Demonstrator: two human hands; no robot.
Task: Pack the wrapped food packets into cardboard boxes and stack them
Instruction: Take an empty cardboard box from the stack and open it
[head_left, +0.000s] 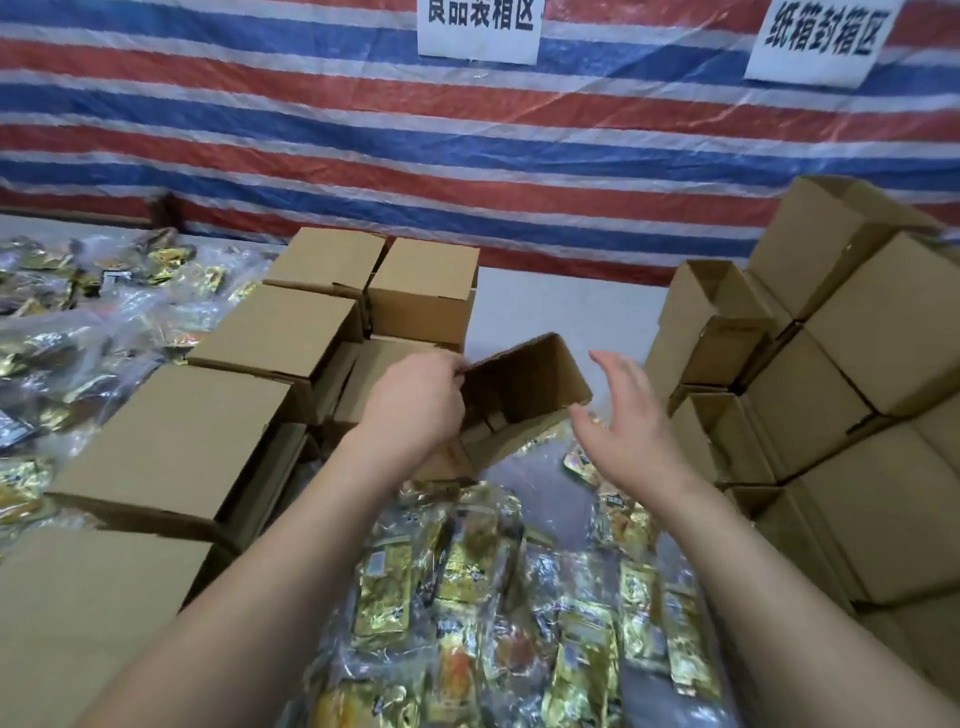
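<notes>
**Head cam: open box in hand, packets below**

Two white signs at 12 and 1 o'clock; the right sign (821, 39) reads 纸箱封箱区, the left sign (480, 26) is cut off. Left hand (415, 397) grips the open box (524, 387) by its edge, dead centre. Right hand (626, 415) is spread, just beside it. Gold packets (498, 597) pile at 6 o'clock, closed boxes (171, 441) at 9, stacked boxes (852, 374) at 3.

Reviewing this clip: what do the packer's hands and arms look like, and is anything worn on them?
Both forearms are bare as far as the frame shows; no sleeve, glove, watch or wristband shows. The left hand and right hand carry no visible rings. Nails look short and unpainted, though detail is soft.
</notes>
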